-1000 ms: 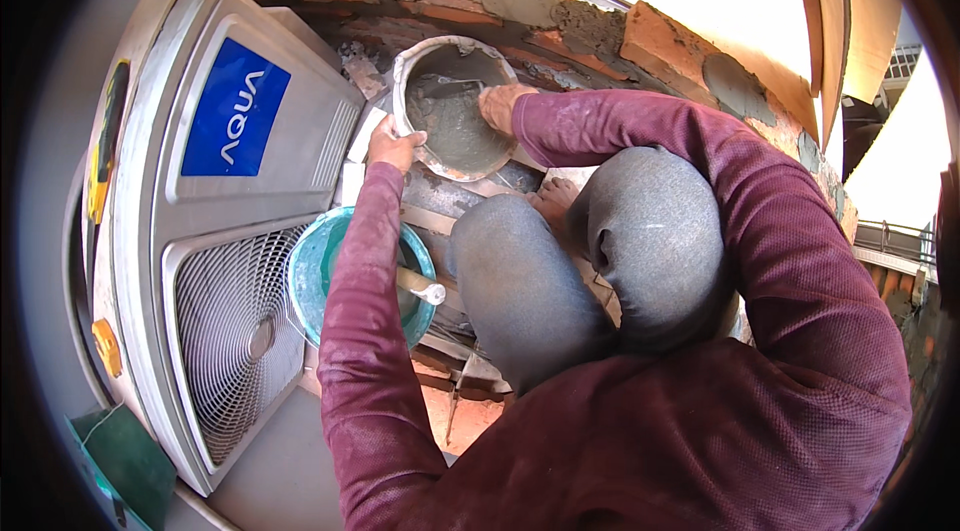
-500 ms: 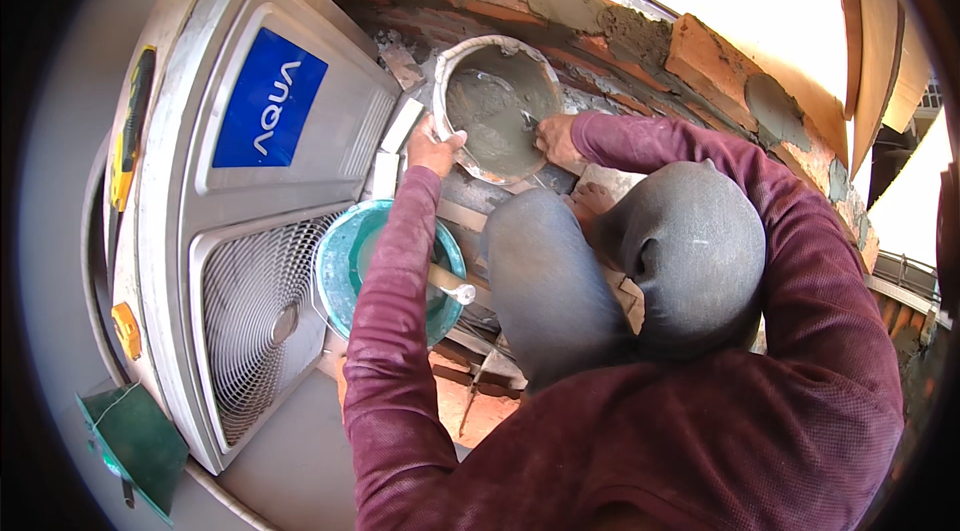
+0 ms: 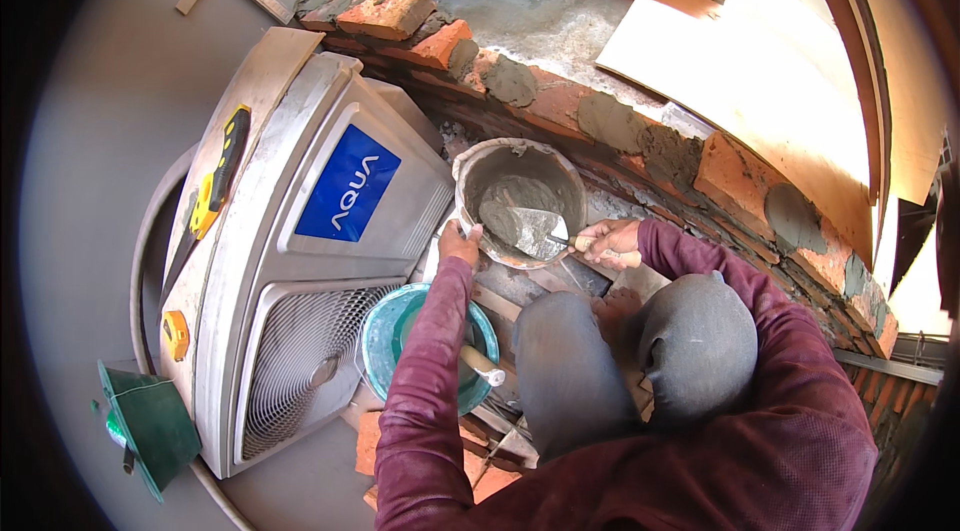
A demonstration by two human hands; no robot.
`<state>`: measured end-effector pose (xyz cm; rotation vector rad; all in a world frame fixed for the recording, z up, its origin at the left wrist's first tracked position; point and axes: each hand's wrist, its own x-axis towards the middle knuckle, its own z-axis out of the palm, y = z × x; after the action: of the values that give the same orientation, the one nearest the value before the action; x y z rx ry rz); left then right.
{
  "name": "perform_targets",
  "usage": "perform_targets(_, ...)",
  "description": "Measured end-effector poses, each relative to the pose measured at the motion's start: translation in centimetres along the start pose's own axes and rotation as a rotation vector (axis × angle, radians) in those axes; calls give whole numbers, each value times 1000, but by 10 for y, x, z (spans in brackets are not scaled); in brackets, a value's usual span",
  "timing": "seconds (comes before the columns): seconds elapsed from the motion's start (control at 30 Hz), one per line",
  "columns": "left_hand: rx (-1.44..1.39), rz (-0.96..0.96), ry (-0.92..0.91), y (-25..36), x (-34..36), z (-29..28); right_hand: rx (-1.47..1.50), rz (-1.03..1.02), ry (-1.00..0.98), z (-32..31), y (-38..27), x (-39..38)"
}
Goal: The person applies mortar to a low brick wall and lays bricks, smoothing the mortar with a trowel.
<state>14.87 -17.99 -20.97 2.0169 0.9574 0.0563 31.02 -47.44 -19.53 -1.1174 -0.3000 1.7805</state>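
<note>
Between my arms stands a bucket (image 3: 572, 193) with wet grey mortar (image 3: 505, 199) inside. My left hand (image 3: 461, 243) is closed on the near left part of its rim. My right hand (image 3: 608, 240) is wrapped round the wooden handle of a trowel (image 3: 541, 234). The trowel's metal blade reaches over the bucket's near right rim, with grey mortar on its far part. Below my left hand is a teal bucket (image 3: 376, 339), partly hidden by my left forearm. A pale wooden handle (image 3: 482, 364) lies across its right side.
Beyond the bucket runs a low brick wall (image 3: 565, 101) with mortar patches. An air-conditioner outdoor unit (image 3: 300, 261) stands to the left, with a handsaw (image 3: 215, 183) and a yellow tape measure (image 3: 176, 333) on the board along it. A green container (image 3: 150, 426) hangs at lower left.
The trowel has come up from the mortar, so its blade and handle now show. My left hand stays on the rim. The whole view has shifted, showing more beyond the wall.
</note>
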Motion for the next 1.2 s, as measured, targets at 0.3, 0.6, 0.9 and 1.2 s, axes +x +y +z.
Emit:
perform_targets(0.3, 334, 740, 884, 177, -121, -226, -56, -28, 151, 50, -67, -81)
perform_targets(0.6, 503, -76, 1254, 102, -77, -353, -4, -262, 276, 170, -220, -90)
perform_targets(0.9, 554, -377, 1032, 113, -66, -353, -130, -433, 571, 216, -393, 22)
perform_targets(1.2, 471, -281, 950, 142, -47, -349, -1649, -560, 1162, 83, -480, 184)
